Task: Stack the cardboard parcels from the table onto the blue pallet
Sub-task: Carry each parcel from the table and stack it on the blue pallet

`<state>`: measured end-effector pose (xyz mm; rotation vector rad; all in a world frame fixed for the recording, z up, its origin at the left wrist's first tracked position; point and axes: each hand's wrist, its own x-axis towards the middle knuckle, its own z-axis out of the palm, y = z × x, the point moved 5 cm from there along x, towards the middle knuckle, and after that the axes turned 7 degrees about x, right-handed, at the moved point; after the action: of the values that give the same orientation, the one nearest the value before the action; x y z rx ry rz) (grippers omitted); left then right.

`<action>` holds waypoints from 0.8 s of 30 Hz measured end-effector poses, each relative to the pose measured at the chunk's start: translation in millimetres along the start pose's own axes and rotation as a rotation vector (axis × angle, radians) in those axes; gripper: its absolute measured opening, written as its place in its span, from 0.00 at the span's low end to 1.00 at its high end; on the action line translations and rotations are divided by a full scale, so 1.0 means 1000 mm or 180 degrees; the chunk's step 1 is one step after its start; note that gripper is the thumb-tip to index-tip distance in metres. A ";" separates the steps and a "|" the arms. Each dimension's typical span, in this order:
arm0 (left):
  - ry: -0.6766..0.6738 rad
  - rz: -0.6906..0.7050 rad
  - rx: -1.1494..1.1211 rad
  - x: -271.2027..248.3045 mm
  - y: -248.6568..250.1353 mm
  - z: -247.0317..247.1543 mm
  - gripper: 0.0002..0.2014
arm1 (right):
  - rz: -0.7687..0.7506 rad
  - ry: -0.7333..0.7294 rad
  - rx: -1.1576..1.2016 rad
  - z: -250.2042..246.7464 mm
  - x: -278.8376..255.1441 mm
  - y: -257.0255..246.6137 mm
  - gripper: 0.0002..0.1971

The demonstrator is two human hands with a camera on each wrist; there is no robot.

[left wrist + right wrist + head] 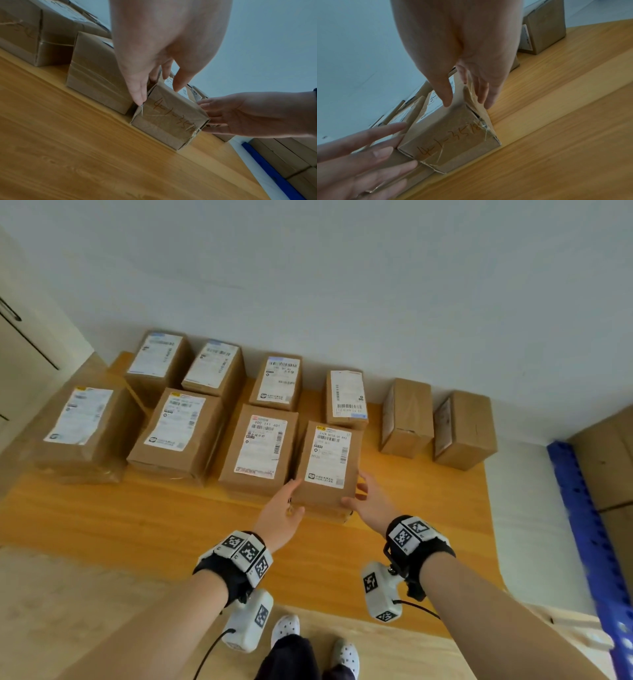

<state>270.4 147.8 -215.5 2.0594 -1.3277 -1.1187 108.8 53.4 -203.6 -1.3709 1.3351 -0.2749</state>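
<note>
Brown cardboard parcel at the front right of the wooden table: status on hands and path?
Left hand and right hand open, flanking brown cardboard parcel. Parcel on wooden table, not lifted. Neighbouring labelled parcel close on its left.

Ten taped cardboard parcels (327,462) on the wooden table (137,515) (most label-up), blue pallet (589,529) at right

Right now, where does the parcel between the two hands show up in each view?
Head: parcel at centre, front row's right end.
Left wrist: parcel at centre right, below the left hand.
Right wrist: parcel at lower centre.
Shared landmark: the handwritten number on its near face, seen in both wrist views.
</note>
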 end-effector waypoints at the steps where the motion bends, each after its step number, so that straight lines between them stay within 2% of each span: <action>1: -0.0033 -0.0024 -0.0051 0.002 -0.001 0.001 0.30 | 0.0023 0.0025 0.0070 0.001 0.002 0.000 0.38; 13: -0.0161 -0.0241 -0.0426 0.017 -0.004 0.008 0.35 | 0.0275 0.0002 0.0705 -0.001 0.011 0.013 0.45; 17: -0.0163 -0.0447 -0.0826 0.018 -0.005 0.008 0.33 | 0.0377 0.0045 0.0884 -0.001 0.012 0.022 0.47; 24: -0.0146 -0.0505 -0.1101 0.014 -0.002 0.012 0.32 | 0.0389 0.0036 0.1086 -0.007 0.004 0.034 0.47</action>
<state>264.4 137.2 -229.1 1.9143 -0.9235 -1.3637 86.6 55.9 -230.0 -1.0005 1.3064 -0.4077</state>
